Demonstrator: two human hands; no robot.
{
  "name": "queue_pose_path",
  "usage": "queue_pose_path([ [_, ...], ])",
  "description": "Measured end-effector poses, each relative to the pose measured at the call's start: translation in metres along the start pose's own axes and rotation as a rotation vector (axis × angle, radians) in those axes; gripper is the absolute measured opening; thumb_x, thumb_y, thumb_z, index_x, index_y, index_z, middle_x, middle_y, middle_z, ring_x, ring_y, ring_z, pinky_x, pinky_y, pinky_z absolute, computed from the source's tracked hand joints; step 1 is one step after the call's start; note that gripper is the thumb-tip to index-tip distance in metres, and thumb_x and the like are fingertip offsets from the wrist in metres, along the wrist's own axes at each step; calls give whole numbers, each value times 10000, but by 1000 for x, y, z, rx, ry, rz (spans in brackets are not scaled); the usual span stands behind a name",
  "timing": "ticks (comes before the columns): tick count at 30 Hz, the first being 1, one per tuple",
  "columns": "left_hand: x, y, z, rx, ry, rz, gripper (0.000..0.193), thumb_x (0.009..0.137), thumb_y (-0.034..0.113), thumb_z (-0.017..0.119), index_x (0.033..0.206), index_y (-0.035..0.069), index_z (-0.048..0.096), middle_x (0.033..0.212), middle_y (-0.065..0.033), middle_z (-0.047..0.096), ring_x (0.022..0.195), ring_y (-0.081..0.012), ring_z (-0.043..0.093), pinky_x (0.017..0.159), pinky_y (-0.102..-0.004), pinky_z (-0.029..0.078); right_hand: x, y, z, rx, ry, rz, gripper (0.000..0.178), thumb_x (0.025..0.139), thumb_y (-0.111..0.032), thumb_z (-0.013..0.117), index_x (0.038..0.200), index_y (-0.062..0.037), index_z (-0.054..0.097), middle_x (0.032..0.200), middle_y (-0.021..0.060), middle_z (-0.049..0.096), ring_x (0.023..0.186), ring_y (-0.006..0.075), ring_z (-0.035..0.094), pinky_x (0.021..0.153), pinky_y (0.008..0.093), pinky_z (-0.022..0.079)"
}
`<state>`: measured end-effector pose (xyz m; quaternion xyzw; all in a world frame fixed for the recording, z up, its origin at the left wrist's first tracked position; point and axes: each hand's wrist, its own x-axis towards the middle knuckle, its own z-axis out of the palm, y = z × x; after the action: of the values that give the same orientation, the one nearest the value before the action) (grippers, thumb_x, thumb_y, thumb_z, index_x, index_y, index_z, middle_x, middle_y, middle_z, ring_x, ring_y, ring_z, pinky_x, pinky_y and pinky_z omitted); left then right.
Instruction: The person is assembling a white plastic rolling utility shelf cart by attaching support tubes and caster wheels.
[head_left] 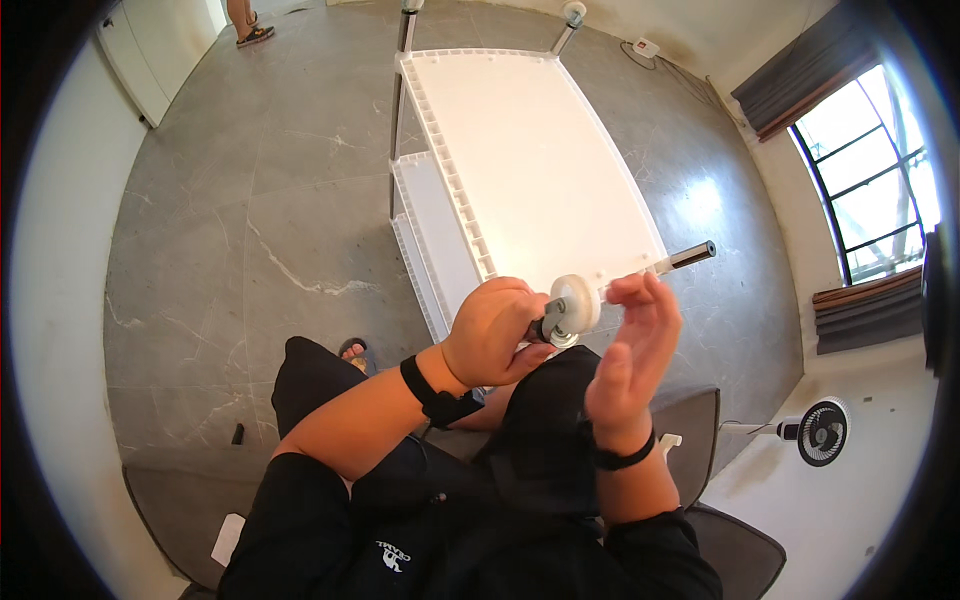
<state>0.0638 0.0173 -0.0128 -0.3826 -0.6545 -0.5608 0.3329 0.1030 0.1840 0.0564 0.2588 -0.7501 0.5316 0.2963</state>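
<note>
A white plastic shelf cart (530,160) lies upside down on the floor in front of me, its flat bottom panel facing up and dark metal legs sticking out. My left hand (492,333) is shut on the dark stem of a white caster wheel (574,304) at the near corner of the cart. My right hand (634,355) is raised beside the wheel, fingers apart, fingertips touching or nearly touching its rim. Another leg (690,256) without a wheel sticks out at the near right corner.
Two more legs with casters (573,14) stand at the far end of the cart. A small fan (820,432) sits on the floor at the right, by a window (868,170). A person's sandalled foot (254,34) shows at the top left. I sit on a grey cushion (700,420).
</note>
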Motion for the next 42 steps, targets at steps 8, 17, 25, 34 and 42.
queue_pose_path([
  [8,-14,3,2,74,-24,-72,285,846,206,729,1031,61,567,781,-54,618,679,-266,592,829,-427,476,-26,-16,43,-66,27,205,868,825,-115,802,1481,56,260,1340,209,464,1197,256,510,1035,391,420],
  [17,-11,5,-2,60,-44,-41,289,869,223,712,1046,63,547,841,-44,619,716,-255,595,852,-418,464,-31,-11,41,-80,145,55,589,773,-62,863,1237,39,514,1093,194,644,960,255,623,849,365,501],
  [25,-13,3,2,50,17,-28,360,859,275,740,1065,52,546,851,-51,639,727,-258,611,845,-413,464,-27,-3,31,51,4,134,486,898,-224,771,1244,41,557,1140,169,647,1028,265,601,951,407,455],
  [34,-16,2,4,65,-21,-33,376,832,247,749,1083,42,557,834,-60,632,751,-267,613,871,-421,450,-7,-4,32,-39,-158,-20,720,877,-417,778,1372,-12,447,1147,139,611,1038,239,568,976,426,445],
  [42,-13,3,4,24,-25,-39,299,873,230,699,1057,57,538,831,-61,622,735,-268,605,872,-432,449,-17,3,35,-56,9,-85,619,770,-39,844,1252,-22,456,1099,170,612,916,219,608,791,328,512],
])
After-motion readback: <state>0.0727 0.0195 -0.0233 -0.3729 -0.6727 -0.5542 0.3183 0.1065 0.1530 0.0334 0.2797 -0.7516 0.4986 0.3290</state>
